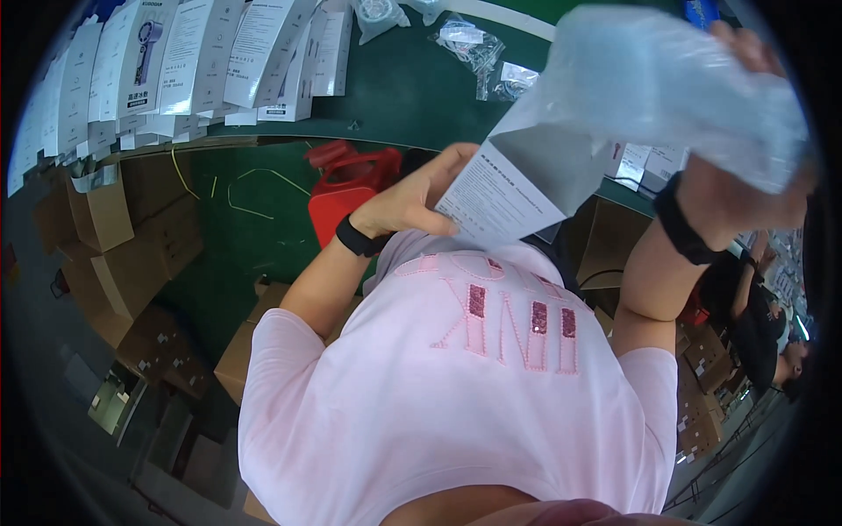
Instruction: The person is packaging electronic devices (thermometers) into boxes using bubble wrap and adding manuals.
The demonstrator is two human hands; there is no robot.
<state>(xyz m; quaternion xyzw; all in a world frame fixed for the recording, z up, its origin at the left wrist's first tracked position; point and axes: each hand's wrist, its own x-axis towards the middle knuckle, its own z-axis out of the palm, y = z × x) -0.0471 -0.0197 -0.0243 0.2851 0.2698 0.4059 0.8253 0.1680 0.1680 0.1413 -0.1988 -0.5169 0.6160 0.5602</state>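
Nearest, below the pink shirt [474, 394] front's far edge, the left hand [417, 197] grasps a white carton [504, 197] just in front of the body. Its thumb presses the near side and its fingers reach round the far edge, a pinch that seems meant to steady the carton while leaving its mouth clear. The carton is tilted, its open end turned far and right, probably so that the inside can be reached from the right.

To the right and higher up, the right hand [737, 210] grips a translucent bubble-wrap pouch [667, 88], with fingers showing at its far edge; blur and plastic hide the rest of the grip and what is inside. The pouch overlaps the carton's mouth in view, but I cannot tell whether they touch.

Beyond the left forearm is a red canister [351, 188], apparently kept off the work surface. Farther, the green table [395, 110] carries closely ranked white boxes [263, 53] at left, perhaps lined up to save room, and small clear bags [469, 44] near the middle.
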